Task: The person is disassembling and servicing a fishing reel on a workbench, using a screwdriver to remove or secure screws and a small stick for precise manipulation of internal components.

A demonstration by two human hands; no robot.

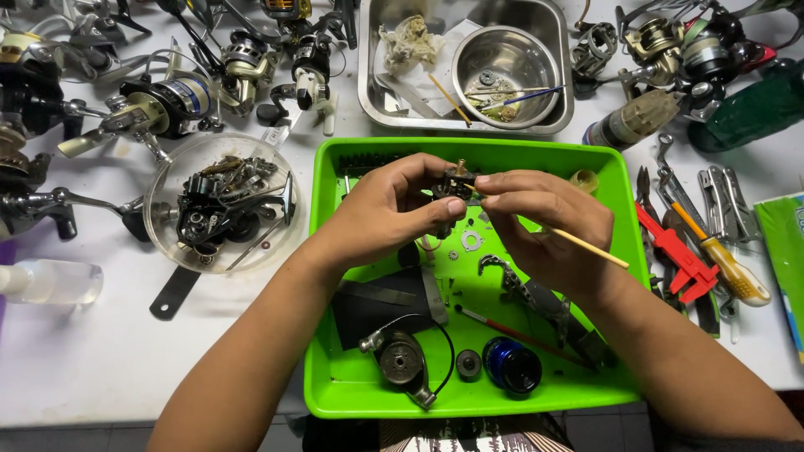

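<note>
Two hands — left hand, right hand — pinch one black reel part.

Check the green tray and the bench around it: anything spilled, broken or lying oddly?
Nothing stands out. The green tray holds loose reel parts lying flat, a blue spool among them. The left hand holds a small black part; the right hand works on it, holding a thin wooden stick.
</note>
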